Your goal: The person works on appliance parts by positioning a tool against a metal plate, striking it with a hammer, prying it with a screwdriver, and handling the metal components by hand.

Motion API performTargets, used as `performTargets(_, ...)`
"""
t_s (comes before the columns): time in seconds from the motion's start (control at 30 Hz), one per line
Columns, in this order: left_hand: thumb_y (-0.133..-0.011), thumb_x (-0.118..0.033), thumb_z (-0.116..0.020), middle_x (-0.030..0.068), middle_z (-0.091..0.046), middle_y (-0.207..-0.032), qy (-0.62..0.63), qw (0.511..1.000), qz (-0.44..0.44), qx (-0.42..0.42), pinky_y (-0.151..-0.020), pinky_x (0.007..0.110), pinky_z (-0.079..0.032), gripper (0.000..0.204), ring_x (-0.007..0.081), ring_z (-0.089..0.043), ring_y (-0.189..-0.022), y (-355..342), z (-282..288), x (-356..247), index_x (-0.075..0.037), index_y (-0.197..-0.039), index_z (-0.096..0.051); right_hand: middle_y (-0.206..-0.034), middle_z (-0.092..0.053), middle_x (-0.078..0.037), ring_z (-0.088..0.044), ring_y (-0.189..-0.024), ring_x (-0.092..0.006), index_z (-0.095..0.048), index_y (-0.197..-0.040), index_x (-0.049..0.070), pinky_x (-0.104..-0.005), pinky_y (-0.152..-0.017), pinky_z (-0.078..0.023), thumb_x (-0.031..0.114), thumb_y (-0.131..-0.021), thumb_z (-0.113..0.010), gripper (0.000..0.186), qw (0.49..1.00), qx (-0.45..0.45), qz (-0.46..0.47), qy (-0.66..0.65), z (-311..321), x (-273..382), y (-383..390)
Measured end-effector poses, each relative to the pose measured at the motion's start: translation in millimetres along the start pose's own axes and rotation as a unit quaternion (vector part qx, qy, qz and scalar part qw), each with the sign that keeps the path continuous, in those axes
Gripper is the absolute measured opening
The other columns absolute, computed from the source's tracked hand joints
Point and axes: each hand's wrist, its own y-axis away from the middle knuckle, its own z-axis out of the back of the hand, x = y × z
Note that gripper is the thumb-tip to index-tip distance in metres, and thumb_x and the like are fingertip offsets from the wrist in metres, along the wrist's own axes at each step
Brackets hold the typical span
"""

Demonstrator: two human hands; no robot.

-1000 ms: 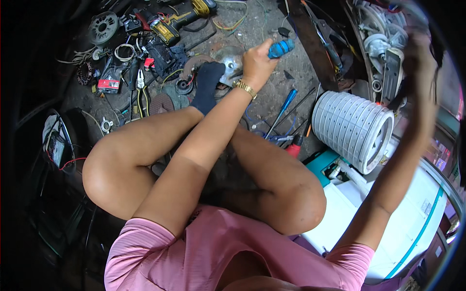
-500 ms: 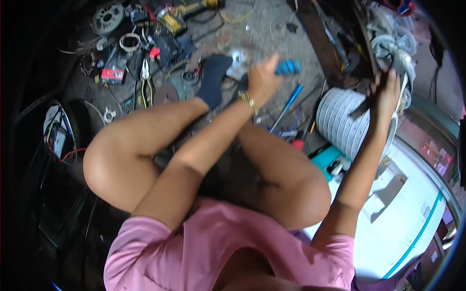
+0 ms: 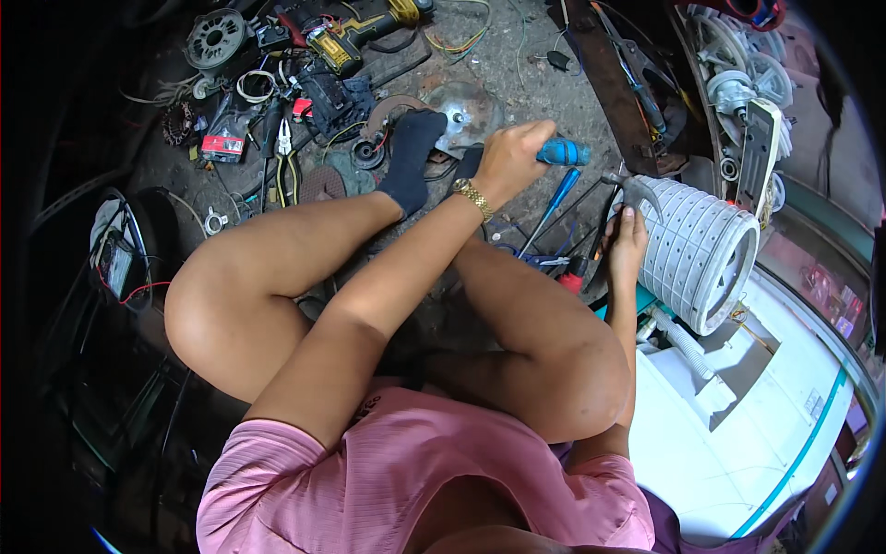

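My left hand (image 3: pixel 512 162), with a gold watch (image 3: pixel 471 196) at its wrist, is closed round a short blue handle (image 3: pixel 564 151). The rest of that tool is hidden by my fist. My right hand (image 3: pixel 628 242) grips a hammer by its handle; the hammer's curved metal head (image 3: pixel 643 196) shows above my fingers, beside a white perforated drum (image 3: pixel 697 254). Beyond my left hand, a round metal plate (image 3: pixel 480 106) lies on the ground near my socked foot (image 3: pixel 413 152). A blue-handled screwdriver (image 3: pixel 560 189) lies between my two hands.
Pliers (image 3: pixel 288 164), a yellow power tool (image 3: pixel 341 46), a wire coil (image 3: pixel 256 87) and a grey spoked wheel (image 3: pixel 215 39) clutter the ground at far left. A white appliance body (image 3: pixel 784 406) stands at right. White plastic parts (image 3: pixel 734 92) sit on the far-right rack.
My right hand has come down and left from beside the far-right rack, with the hammer, to the near side of the drum. My left hand has shifted slightly right and nearer.
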Motion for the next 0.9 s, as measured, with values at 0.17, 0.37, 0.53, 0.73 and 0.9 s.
performTargets(0.17,-0.070,-0.006,-0.074,0.0162,-0.064,-0.080,0.006,1.000,-0.018,-0.011,-0.062,0.048,-0.050,0.026,0.0409,-0.064,-0.076,-14.3,-4.7,-7.2,-0.006,-0.090,-0.057,-0.063,-0.047,0.000,-0.040,-0.044,-0.0086,-0.057,-0.103,0.005,-0.0251,-0.039,-0.033,0.032,-0.108,-0.045,0.029,1.000,0.004,-0.005,-0.021,1.5,-7.4,6.3)
performTargets(0.37,-0.070,-0.010,-0.077,0.0136,-0.068,-0.083,-0.019,1.000,0.009,-0.011,-0.065,0.051,-0.052,0.030,0.0398,-0.067,-0.079,-26.3,-6.0,8.9,-0.010,-0.092,-0.058,-0.063,-0.047,0.000,-0.042,-0.045,-0.0086,-0.057,-0.104,0.006,-0.0253,-0.040,-0.034,0.033,-0.108,-0.045,0.030,0.999,0.012,-0.017,-0.033,-3.3,0.1,3.5)
performTargets(0.53,-0.069,-0.009,-0.077,0.0137,-0.068,-0.084,-0.003,0.999,0.022,-0.024,-0.066,0.051,-0.052,0.030,0.0401,-0.067,-0.080,-26.9,-6.7,9.2,-0.010,-0.092,-0.057,-0.064,-0.047,0.001,-0.041,-0.046,-0.0080,-0.057,-0.104,0.007,-0.0243,-0.040,-0.032,0.034,-0.108,-0.045,0.029,0.999,0.007,-0.018,-0.034,1.9,2.5,-5.8)
performTargets(0.73,-0.069,-0.009,-0.077,0.0138,-0.068,-0.084,-0.006,0.998,0.041,-0.040,-0.067,0.050,-0.052,0.030,0.0396,-0.067,-0.080,-30.0,-3.8,13.7,-0.009,-0.092,-0.058,-0.065,-0.049,0.002,-0.040,-0.047,-0.0067,-0.058,-0.103,0.008,-0.0233,-0.042,-0.031,0.034,-0.107,-0.047,0.029,1.000,0.018,0.002,-0.009,-0.7,19.8,-13.6)
performTargets(0.9,-0.069,-0.010,-0.078,0.0141,-0.068,-0.083,-0.002,0.998,0.040,-0.054,-0.066,0.050,-0.052,0.031,0.0395,-0.067,-0.079,-33.2,-3.3,14.1,-0.009,-0.092,-0.058,-0.066,-0.050,0.002,-0.041,-0.049,-0.0064,-0.059,-0.103,0.008,-0.0229,-0.043,-0.031,0.035,-0.107,-0.048,0.030,0.999,0.026,0.019,0.002,-3.6,32.1,-16.7)
